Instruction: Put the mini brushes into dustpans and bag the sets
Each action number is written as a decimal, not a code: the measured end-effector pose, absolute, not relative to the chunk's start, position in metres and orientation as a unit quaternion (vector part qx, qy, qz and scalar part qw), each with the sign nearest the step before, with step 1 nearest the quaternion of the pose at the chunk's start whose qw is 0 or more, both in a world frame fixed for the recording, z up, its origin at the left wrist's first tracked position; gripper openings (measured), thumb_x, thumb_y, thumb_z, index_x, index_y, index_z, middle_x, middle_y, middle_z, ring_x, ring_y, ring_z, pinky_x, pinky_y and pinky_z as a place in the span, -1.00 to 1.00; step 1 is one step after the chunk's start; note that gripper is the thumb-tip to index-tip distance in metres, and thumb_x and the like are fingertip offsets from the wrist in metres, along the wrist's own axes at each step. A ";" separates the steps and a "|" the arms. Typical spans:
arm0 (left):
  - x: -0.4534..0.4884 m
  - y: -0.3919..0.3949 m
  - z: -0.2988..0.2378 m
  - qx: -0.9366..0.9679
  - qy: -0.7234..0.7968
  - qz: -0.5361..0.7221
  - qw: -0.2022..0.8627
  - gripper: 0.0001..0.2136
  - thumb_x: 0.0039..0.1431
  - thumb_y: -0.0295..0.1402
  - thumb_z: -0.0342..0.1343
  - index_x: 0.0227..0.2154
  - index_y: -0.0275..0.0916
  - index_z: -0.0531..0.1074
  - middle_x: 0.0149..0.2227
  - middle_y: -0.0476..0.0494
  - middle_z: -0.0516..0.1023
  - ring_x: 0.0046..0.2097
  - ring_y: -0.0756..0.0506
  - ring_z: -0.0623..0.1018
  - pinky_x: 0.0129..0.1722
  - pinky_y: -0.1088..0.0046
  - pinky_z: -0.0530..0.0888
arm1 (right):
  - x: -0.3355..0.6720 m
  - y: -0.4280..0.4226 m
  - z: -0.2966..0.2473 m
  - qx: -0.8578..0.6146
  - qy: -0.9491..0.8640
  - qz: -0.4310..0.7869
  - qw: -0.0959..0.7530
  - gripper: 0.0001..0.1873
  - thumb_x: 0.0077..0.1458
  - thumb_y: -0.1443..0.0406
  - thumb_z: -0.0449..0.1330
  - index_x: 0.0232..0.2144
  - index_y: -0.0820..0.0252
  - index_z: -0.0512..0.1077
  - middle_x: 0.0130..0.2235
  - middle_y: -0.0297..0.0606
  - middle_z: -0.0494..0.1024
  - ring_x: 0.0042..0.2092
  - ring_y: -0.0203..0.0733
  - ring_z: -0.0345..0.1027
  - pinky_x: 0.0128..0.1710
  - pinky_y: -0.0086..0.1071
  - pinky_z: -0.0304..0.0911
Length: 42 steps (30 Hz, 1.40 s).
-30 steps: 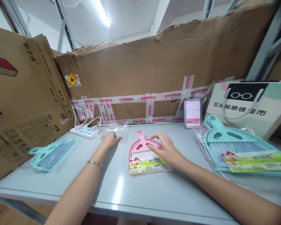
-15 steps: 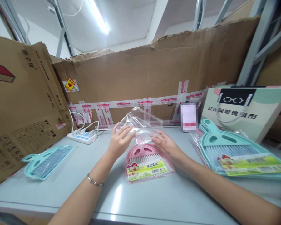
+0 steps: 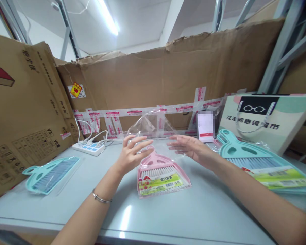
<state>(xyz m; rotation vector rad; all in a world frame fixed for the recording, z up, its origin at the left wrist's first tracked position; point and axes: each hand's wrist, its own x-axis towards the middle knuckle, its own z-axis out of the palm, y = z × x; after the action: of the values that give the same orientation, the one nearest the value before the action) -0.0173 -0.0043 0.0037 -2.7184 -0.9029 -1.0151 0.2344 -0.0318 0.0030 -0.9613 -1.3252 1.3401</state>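
Note:
A pink dustpan and brush set (image 3: 159, 163) with a yellow-green printed card lies on the grey table in front of me, its handle pointing away. A clear plastic bag (image 3: 149, 124) covers it, and the loose end stands up behind the handle. My left hand (image 3: 132, 151) is open at the handle's left side, fingers spread across the bag; whether they press on the film I cannot tell. To the right of the handle, my right hand (image 3: 190, 148) is open with its fingers stretched out, apart from the dustpan.
Several bagged turquoise dustpan sets (image 3: 255, 163) lie at the right, before a paper bag (image 3: 265, 119) and a phone (image 3: 206, 126). One turquoise set (image 3: 52, 175) lies at the left, near a power strip (image 3: 89, 148). Cardboard (image 3: 142, 78) walls the back.
My right hand has come off the bag and moved right, its fingers straightening. My left hand's fingers have spread. The bag's loose end has risen slightly; the pink set has hardly moved.

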 end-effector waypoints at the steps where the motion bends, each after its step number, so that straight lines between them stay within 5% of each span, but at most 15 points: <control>1: -0.015 -0.005 0.004 -0.902 -0.294 -0.314 0.049 -0.86 0.12 -0.28 0.07 -0.30 0.03 0.50 -0.06 -0.02 0.51 0.10 -0.15 0.34 0.15 0.09 0.01 | 0.239 -0.030 0.003 -0.407 -0.564 0.554 0.457 -0.57 -0.07 0.09 0.20 -0.15 0.17 0.41 -0.13 -0.10 0.54 -0.11 -0.10 0.43 -0.12 -0.26 0.32; 4: -0.011 -0.006 0.005 -0.913 -0.286 -0.282 0.070 -0.85 0.12 -0.27 0.06 -0.29 0.03 0.51 -0.01 -0.02 0.47 0.13 -0.16 0.28 0.14 0.11 0.01 | 0.241 -0.025 -0.001 -0.433 -0.568 0.548 0.436 -0.65 -0.10 0.17 0.24 -0.22 0.19 0.47 -0.17 -0.10 0.56 -0.16 -0.11 0.46 -0.16 -0.25 0.36; 11: -0.001 -0.014 0.006 -0.788 -0.332 -0.513 0.080 -0.75 0.12 -0.19 0.00 -0.22 -0.15 0.45 -0.06 -0.17 0.43 0.02 -0.17 0.33 0.05 0.20 0.17 | 0.192 -0.038 -0.015 -0.384 -0.484 0.386 0.685 -0.65 -0.05 0.15 0.21 -0.17 0.09 0.47 -0.11 -0.23 0.54 -0.10 -0.12 0.43 -0.05 -0.15 0.33; 18: 0.032 -0.024 -0.001 -0.734 -0.384 -0.514 -0.222 -0.81 0.12 -0.21 -0.01 -0.42 -0.24 0.33 -0.38 -0.08 0.41 -0.31 -0.02 0.41 -0.36 0.51 0.34 | 0.164 -0.057 -0.028 -0.335 -0.589 0.388 0.625 -0.71 -0.01 0.17 0.19 -0.18 0.00 0.49 -0.08 -0.34 0.52 -0.01 -0.12 0.36 0.07 -0.12 0.22; 24: 0.004 -0.010 0.014 -0.607 -0.403 -0.658 -0.189 -0.84 0.07 -0.26 0.03 -0.47 -0.25 0.34 -0.46 -0.03 0.39 -0.37 0.02 0.39 -0.36 0.55 0.32 | 0.185 -0.043 -0.013 -0.372 -0.514 0.388 0.668 -0.59 -0.02 0.06 0.15 -0.13 0.10 0.43 -0.08 -0.23 0.51 -0.04 -0.13 0.38 -0.06 -0.21 0.29; 27: -0.014 0.002 0.016 -0.524 -0.415 -0.705 -0.237 -0.84 0.02 -0.24 0.04 -0.47 -0.24 0.31 -0.46 -0.01 0.38 -0.39 0.04 0.37 -0.40 0.57 0.31 | 0.212 -0.033 -0.008 -0.475 -0.560 0.363 0.574 -0.49 0.01 -0.09 -0.01 -0.23 0.15 0.41 -0.12 -0.14 0.51 -0.10 -0.11 0.39 -0.18 -0.26 0.30; 30: -0.018 0.012 0.002 -0.452 -0.466 -0.656 -0.385 -0.82 -0.06 -0.23 0.07 -0.49 -0.24 0.28 -0.41 -0.01 0.39 -0.39 0.05 0.37 -0.47 0.60 0.28 | 0.237 -0.029 -0.008 -0.634 -0.663 0.262 0.301 -0.42 -0.11 -0.20 -0.01 -0.44 0.19 0.38 -0.31 -0.12 0.52 -0.25 -0.05 0.38 -0.30 -0.24 0.24; 33: -0.005 0.015 -0.022 -0.401 -0.522 -0.586 -0.473 -0.77 -0.14 -0.22 0.15 -0.51 -0.25 0.28 -0.42 0.00 0.38 -0.42 0.06 0.38 -0.53 0.61 0.24 | 0.243 -0.034 -0.012 -0.671 -0.707 0.217 0.058 -0.38 -0.37 -0.17 0.20 -0.41 0.20 0.36 -0.30 -0.15 0.48 -0.29 -0.04 0.34 -0.37 -0.27 0.17; 36: 0.010 0.010 -0.035 -0.397 -0.503 -0.559 -0.526 -0.74 -0.15 -0.21 0.19 -0.53 -0.25 0.25 -0.47 0.03 0.36 -0.47 0.08 0.35 -0.55 0.62 0.22 | 0.234 -0.041 -0.015 -0.624 -0.741 0.245 0.013 -0.29 -0.49 -0.07 0.31 -0.28 0.23 0.36 -0.17 -0.13 0.44 -0.22 -0.05 0.32 -0.34 -0.32 0.17; 42: 0.004 -0.002 -0.019 -0.498 -0.398 -0.398 -0.660 -0.76 -0.13 -0.27 0.25 -0.47 -0.27 0.34 -0.33 -0.08 0.47 -0.33 0.01 0.44 -0.43 0.55 0.33 | 0.228 -0.038 -0.016 -0.601 -0.733 0.313 0.055 -0.44 -0.37 0.04 0.30 -0.30 0.23 0.36 -0.22 -0.17 0.47 -0.22 -0.08 0.32 -0.34 -0.36 0.16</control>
<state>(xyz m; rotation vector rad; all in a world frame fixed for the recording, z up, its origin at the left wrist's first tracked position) 0.0041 -0.0024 -0.0193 -3.0388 -2.4256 -2.4254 0.2278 -0.0382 -0.0160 -1.8256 -2.2256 0.9511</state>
